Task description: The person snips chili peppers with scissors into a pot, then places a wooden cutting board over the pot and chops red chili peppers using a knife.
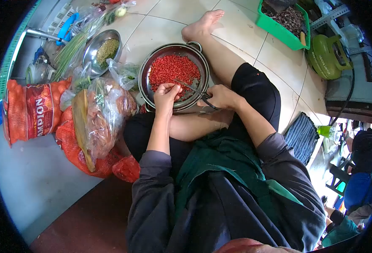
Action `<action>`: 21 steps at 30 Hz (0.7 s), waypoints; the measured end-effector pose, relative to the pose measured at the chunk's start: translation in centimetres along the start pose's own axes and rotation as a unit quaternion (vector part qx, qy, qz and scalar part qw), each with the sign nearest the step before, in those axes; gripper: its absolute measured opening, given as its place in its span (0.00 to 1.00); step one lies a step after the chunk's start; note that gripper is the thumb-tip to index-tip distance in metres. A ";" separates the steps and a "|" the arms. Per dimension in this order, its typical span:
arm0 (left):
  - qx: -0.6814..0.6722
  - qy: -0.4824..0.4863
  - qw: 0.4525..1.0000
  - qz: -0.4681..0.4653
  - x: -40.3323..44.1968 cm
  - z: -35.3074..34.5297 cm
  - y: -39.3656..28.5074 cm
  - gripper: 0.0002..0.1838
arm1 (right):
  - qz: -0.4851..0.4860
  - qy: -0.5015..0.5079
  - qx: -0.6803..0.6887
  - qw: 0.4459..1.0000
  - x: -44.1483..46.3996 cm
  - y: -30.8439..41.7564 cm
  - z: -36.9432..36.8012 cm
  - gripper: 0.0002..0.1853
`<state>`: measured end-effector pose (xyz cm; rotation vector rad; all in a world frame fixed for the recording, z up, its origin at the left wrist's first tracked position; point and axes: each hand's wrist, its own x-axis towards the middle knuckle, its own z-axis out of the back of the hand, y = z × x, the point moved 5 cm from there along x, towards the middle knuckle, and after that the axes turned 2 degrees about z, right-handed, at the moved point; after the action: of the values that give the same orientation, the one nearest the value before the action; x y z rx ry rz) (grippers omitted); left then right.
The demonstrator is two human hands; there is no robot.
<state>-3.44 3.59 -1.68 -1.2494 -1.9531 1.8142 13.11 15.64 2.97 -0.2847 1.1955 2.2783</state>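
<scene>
A wide metal pot [193, 50] sits on the floor between my legs, its bottom covered with small cut pieces of red chili [169, 68]. My right hand [223, 97] is closed around the dark handles of a pair of scissors [189, 86], whose blades reach left over the pot. Over the near part of the pot, my left hand [167, 93] makes a pinch beside the blade tips. What its fingertips hold is too small to make out against the red pieces.
Left of the pot are a metal bowl [94, 67] of greenish bits, lemongrass stalks [70, 52], plastic bags [110, 101] and red net sacks [17, 110]. A green tray [274, 30] and a green gas cylinder [323, 57] stand at the upper right. A dark woven mat [302, 137] lies right.
</scene>
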 end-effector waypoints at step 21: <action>-0.036 0.005 0.999 0.005 -0.3 -0.3 -0.6 0.12 | 0.006 0.005 -0.012 1.000 0.2 -0.4 -0.1 0.36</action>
<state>-3.35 3.64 -0.95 -1.2898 -2.0263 1.7543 13.18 15.80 2.61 -0.2992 1.1789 2.3065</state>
